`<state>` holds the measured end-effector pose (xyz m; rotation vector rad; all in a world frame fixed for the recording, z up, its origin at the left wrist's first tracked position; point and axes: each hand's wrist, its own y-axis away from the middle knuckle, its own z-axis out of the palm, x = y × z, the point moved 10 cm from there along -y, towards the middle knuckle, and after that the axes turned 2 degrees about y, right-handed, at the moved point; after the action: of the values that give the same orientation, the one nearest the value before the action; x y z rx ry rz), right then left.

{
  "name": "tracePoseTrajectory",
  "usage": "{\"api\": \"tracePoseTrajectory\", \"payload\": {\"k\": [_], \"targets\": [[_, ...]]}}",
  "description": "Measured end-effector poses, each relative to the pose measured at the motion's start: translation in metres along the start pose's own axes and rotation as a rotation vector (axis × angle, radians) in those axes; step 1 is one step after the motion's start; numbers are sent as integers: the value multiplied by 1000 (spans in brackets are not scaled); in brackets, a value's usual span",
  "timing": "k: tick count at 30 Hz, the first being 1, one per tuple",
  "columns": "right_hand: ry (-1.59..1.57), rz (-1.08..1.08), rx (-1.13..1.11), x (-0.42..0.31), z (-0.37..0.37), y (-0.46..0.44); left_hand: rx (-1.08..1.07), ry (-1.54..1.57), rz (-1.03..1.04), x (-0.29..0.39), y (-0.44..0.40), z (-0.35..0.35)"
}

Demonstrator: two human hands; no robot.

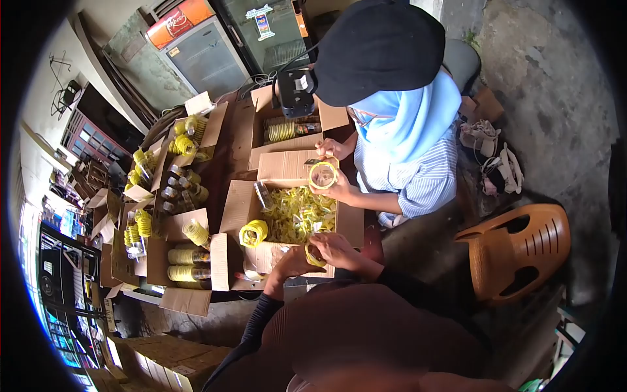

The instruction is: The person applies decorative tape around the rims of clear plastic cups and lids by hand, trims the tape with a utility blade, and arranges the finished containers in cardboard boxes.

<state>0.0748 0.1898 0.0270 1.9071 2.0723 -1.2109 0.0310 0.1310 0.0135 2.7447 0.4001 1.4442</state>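
Note:
Near the front edge of an open cardboard box, my left hand is closed around a small yellow-rimmed clear container. Bent over the same container, my right hand has its fingers at the rim. My fingers hide much of it. Inside the box lies a heap of yellow and clear plastic pieces. A stack of yellow rings stands to the left of my hands, and a clear plastic cylinder leans at the box's left corner.
Across the box a co-worker holds another yellow-rimmed clear container. Boxes of yellow-ringed stacks stand to the left, another box behind. An orange plastic chair is at right. Glass-door coolers stand at the back.

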Motion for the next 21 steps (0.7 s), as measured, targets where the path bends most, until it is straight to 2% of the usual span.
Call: {"api": "tracePoseTrajectory", "payload": {"k": [1,2,3,4,5,7,9,11,13,15,17,21], "targets": [[-23,-39,63,-2,-5,5,-7,1,-5,4,0,5],[-25,-36,61,2,-5,9,35,2,-95,1,-2,4],[-48,41,5,10,-4,8,81,5,-185,0,-2,4],[-72,116,-54,17,-3,8,222,-22,-52,27,-1,-4],[-79,115,-67,17,-7,7,264,-79,-19,23,-2,1],[-117,175,-145,24,-2,11,368,-118,-38,12,1,9],[-141,170,-128,31,5,16,409,-132,-8,15,0,15],[-220,223,-141,37,13,21,492,-227,-85,18,6,13],[-250,267,-159,41,20,22,508,-220,-117,7,9,16],[-275,313,-180,46,24,22,486,-262,-233,-5,10,19],[-322,372,-220,51,27,22,511,-275,-220,-8,11,17],[-347,411,-156,65,37,22,490,-262,-222,-4,6,13]]}}
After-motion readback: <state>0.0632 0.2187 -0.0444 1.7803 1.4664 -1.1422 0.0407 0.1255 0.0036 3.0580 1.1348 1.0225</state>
